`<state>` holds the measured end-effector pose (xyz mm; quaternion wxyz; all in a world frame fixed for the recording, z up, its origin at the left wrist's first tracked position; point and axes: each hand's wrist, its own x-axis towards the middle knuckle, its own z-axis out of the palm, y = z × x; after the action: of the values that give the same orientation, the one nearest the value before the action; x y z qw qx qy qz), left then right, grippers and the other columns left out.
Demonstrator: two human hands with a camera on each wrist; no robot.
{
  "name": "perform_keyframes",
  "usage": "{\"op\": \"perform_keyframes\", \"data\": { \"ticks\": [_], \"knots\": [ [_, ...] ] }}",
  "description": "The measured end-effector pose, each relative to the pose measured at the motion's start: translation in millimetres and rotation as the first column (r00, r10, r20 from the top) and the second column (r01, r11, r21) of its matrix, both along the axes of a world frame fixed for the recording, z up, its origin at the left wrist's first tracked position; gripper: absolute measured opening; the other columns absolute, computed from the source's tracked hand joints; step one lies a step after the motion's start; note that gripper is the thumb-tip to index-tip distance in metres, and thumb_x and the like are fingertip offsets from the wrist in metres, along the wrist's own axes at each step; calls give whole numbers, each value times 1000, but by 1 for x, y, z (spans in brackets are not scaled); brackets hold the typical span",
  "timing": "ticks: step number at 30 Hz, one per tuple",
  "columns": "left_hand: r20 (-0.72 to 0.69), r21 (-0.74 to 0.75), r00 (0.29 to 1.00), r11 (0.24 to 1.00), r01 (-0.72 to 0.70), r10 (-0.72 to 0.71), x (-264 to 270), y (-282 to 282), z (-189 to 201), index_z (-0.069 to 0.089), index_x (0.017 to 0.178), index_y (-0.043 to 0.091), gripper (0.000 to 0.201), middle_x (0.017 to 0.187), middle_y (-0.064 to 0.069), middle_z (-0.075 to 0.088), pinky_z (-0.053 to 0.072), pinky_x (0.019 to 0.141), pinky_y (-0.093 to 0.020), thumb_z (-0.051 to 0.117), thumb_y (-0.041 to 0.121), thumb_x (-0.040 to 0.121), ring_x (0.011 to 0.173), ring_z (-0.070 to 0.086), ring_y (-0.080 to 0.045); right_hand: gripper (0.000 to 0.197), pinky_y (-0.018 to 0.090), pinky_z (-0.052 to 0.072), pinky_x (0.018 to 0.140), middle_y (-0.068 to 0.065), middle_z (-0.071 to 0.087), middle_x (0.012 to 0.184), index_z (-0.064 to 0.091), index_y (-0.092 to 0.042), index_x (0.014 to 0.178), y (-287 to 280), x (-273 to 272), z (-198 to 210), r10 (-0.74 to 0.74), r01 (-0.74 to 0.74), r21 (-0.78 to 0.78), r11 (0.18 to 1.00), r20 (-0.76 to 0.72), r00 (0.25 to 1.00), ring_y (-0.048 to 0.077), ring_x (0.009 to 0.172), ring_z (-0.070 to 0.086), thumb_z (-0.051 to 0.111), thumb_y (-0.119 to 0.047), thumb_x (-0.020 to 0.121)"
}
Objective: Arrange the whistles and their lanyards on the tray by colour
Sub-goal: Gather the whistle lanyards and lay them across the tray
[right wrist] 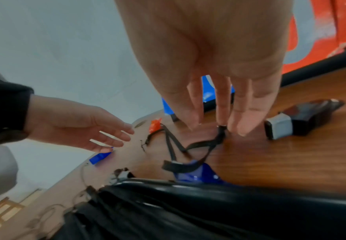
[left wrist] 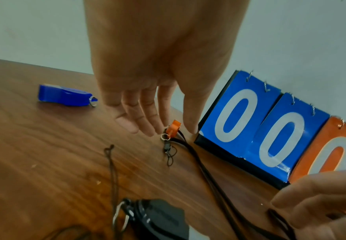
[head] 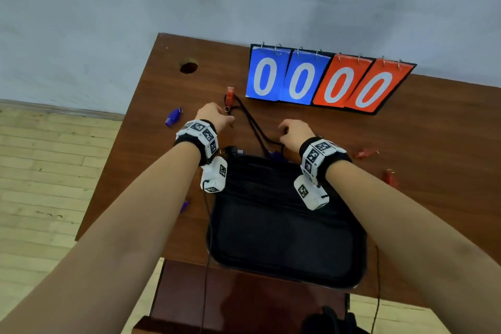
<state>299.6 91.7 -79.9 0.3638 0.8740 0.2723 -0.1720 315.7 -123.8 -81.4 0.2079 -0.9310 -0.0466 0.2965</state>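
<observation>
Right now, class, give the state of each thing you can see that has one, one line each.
Left hand: open, fingers straight, above the orange whistle.
Right hand: pinching the black lanyard.
Orange whistle: on the table, off the tray.
Black lanyard: partly lifted.
Blue whistle: lying loose.
Tray: no whistles visible inside.
Scoreboard: all zeros.

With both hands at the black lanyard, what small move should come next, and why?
Probably the left hand should close on the orange whistle: its fingers are straight just above it, while the right hand already pinches the lanyard at the far end. The tray holds no whistle yet.
</observation>
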Motion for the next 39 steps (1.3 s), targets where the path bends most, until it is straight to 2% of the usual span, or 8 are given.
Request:
{"op": "perform_keyframes", "data": {
  "ticks": [8, 13, 17, 20, 27, 31, 35, 39],
  "knots": [
    [-173, 51, 981, 994, 94, -84, 30, 0, -28, 62, 102, 4, 45, 100, -13, 65, 46, 66, -32, 68, 42, 79, 84, 62, -27, 29, 27, 41, 77, 13, 44, 118, 57, -10, 107, -5, 2, -23, 35, -35, -13, 999, -4, 999, 25, 86, 50, 70, -13, 81],
    [-195, 63, 979, 995, 80, -66, 30, 0, -26, 68, 97, 7, 21, 100, -13, 67, 52, 72, -33, 62, 21, 83, 85, 63, -28, 18, 32, 48, 86, 15, 50, 120, 61, -8, 105, 0, 0, -20, 155, -159, -92, 983, -48, 987, 31, 102, 56, 59, -8, 87],
    [-220, 76, 973, 993, 89, -71, 22, -3, -20, 60, 99, 3, 32, 99, -12, 63, 47, 71, -33, 63, 31, 85, 88, 61, -30, 19, 36, 50, 91, 15, 60, 118, 65, -5, 104, 1, -3, -8, 169, -178, -127, 976, -78, 982, 31, 105, 59, 53, -7, 89],
    [-227, 97, 965, 983, 155, -130, 16, -11, -17, 51, 95, 9, 36, 93, -7, 57, 46, 71, -33, 64, 41, 84, 84, 56, -27, 13, 33, 47, 86, 13, 56, 117, 64, -8, 98, -4, -5, 0, 93, -91, -63, 994, 25, 995, 29, 102, 58, 55, -10, 89],
    [-162, 102, 975, 980, 171, -153, 2, -23, -10, 66, 102, 8, 19, 107, -11, 66, 49, 82, -33, 60, 19, 88, 99, 62, -30, 8, 29, 39, 79, 7, 50, 106, 62, -6, 91, -24, -12, 21, 24, -34, 79, 996, 117, 993, 28, 99, 55, 57, -11, 87],
    [-110, 90, 986, 987, 136, -126, -12, -23, -4, 65, 100, 13, 15, 109, -10, 65, 48, 79, -32, 61, 20, 86, 98, 61, -27, 8, 21, 33, 84, 8, 55, 123, 61, -2, 88, -39, -23, 37, -44, 6, 222, 975, 165, 985, 24, 115, 52, 57, -9, 86],
    [28, -31, 988, 988, 151, -150, -23, -32, 11, 55, 120, 19, 39, 117, -9, 58, 45, 86, -30, 66, 20, 83, 106, 56, -25, 4, 30, 47, 80, 6, 67, 100, 55, -18, 86, -52, -37, 60, -89, 30, 347, 937, 154, 984, 24, 98, 61, 56, -16, 89],
    [149, -67, 928, 933, 354, -342, -36, -58, 39, 43, 136, 35, 67, 132, -8, 42, 38, 105, -36, 71, 15, 79, 122, 43, -25, 7, 37, 54, 81, 5, 69, 77, 52, -21, 87, -58, -51, 91, -75, 1, 425, 905, 157, 985, 23, 80, 66, 53, -18, 92]
  ]
}}
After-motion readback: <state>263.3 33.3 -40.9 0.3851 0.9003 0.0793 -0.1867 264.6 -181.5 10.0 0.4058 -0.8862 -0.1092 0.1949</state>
